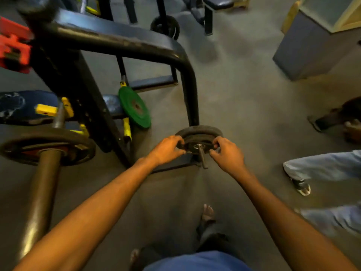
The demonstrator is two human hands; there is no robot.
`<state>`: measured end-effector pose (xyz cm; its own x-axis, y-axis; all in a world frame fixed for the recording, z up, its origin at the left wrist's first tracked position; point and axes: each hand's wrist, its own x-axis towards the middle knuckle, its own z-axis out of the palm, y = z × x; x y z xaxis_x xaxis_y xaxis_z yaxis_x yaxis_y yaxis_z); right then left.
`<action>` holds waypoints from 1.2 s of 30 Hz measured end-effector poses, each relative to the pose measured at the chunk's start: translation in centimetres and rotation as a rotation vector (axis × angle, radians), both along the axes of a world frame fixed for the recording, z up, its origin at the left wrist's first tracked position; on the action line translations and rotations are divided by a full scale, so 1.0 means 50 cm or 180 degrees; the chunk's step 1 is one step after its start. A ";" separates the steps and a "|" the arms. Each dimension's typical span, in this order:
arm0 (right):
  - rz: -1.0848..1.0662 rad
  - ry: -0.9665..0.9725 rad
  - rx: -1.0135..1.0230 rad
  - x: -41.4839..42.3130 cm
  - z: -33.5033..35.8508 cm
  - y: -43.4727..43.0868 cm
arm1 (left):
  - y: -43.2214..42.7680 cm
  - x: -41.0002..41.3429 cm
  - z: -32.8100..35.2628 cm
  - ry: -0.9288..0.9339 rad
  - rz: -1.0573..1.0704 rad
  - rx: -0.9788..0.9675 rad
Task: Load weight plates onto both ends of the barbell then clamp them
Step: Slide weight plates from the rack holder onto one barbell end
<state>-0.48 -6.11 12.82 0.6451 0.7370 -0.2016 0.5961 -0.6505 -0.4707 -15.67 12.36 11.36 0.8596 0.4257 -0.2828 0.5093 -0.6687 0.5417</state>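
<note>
A small black weight plate point(198, 142) hangs on a short metal peg point(202, 156) at the base of the black rack, with a larger black plate point(199, 130) behind it. My left hand point(168, 148) grips the small plate's left edge and my right hand point(227, 153) grips its right edge. The barbell point(42, 192) runs up the left side, its sleeve pointing toward me, with a black plate point(46, 145) loaded on it.
The black steel rack point(121, 42) arches over the middle. A green plate point(134, 108) leans by a bench. A red block point(13, 51) sits far left. Another person's legs point(322, 169) stand at right, a cabinet point(312, 45) at upper right. My feet are below.
</note>
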 end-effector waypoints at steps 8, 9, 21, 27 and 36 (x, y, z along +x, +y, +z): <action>0.0516 0.0427 -0.0585 0.180 -0.139 0.026 | -0.033 0.119 -0.152 0.0567 0.0533 -0.0396; 0.0555 0.0441 -0.0606 0.195 -0.162 0.033 | -0.027 0.133 -0.172 0.0602 0.0588 -0.0429; 0.0947 0.0225 -0.0481 0.298 -0.399 0.135 | 0.054 0.251 -0.378 0.0474 0.0903 -0.0040; 0.1578 -0.0509 -0.0576 0.291 -0.426 0.129 | 0.017 0.213 -0.411 0.0841 0.0058 0.0382; 0.1987 -0.0210 -0.0844 0.269 -0.435 0.131 | -0.053 0.165 -0.462 0.0736 0.0685 -0.0339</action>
